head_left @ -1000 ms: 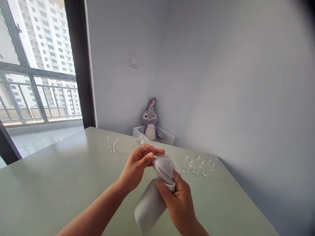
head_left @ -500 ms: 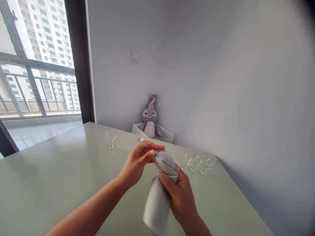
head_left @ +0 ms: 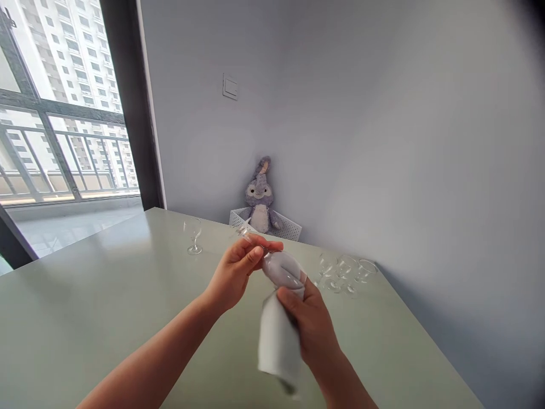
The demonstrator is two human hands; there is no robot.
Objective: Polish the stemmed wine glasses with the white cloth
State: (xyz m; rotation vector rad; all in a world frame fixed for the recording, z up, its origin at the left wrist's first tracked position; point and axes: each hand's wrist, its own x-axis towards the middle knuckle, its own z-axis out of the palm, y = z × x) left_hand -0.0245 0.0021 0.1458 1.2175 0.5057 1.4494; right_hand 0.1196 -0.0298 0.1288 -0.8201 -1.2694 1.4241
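Observation:
A clear stemmed glass lies tilted on its side in the air between my hands, above the table. My left hand grips it at the stem end, thumb and fingers closed. Around the rim, my right hand pinches a white cloth. Part of the cloth is stuffed inside the bowl and shows through the glass; the rest hangs down below the thumb. Some of my right fingers are hidden behind the bowl.
One stemmed glass stands upright at the table's far left. Several more glasses are grouped at the right edge. Another glass is partly hidden behind my left hand. Beyond the table, a plush rabbit sits in a white basket.
The hanging end of the cloth has swung to the right. Both hands still hold the glass and cloth, with little shift. The whole view has tilted slightly.

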